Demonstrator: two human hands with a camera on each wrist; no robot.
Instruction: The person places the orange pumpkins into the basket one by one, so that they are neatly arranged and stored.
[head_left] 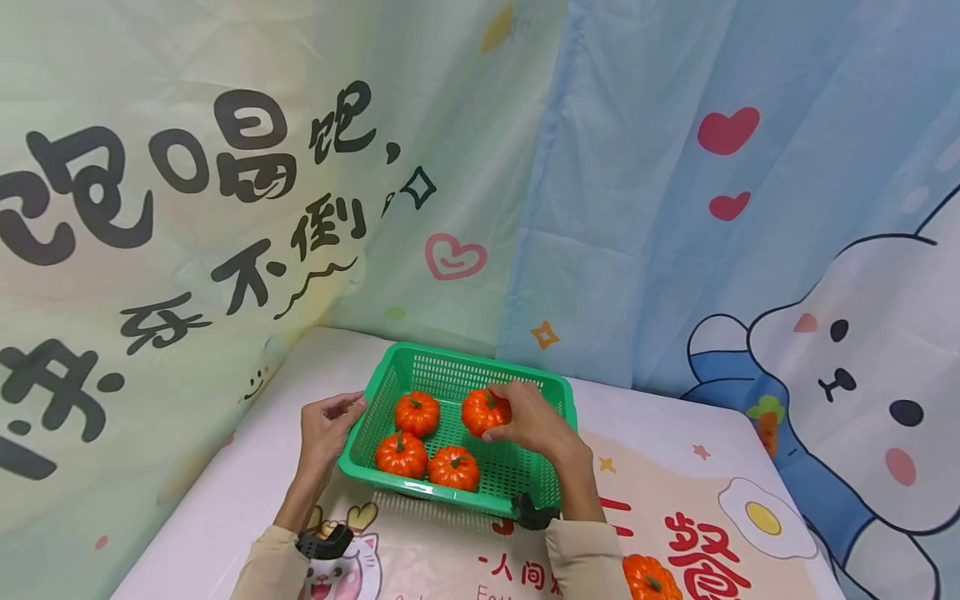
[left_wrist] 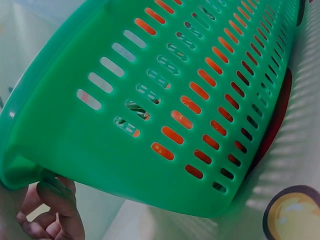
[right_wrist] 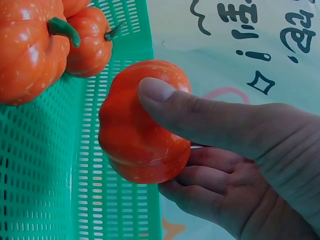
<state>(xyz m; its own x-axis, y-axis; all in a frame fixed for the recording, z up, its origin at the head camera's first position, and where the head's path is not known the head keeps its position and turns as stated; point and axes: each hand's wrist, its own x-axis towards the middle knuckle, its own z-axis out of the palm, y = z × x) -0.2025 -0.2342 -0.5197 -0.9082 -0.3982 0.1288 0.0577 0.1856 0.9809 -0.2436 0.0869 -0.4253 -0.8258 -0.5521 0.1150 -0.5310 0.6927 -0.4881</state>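
A green plastic basket with slotted walls stands on the table. At its left rim, the left hand grips the edge with thumb and curled fingers; the left wrist view shows those fingers under the rim corner. The right hand holds a small orange toy pumpkin over the basket's right part, thumb on one side and fingers on the other. Three more pumpkins lie in the left and front of the basket: one at the back, one at front left, one at front middle.
Another orange pumpkin sits on the printed tablecloth, right of the right sleeve. Behind the table hang a pale green curtain with black lettering and a blue curtain. Black bands circle the wrists.
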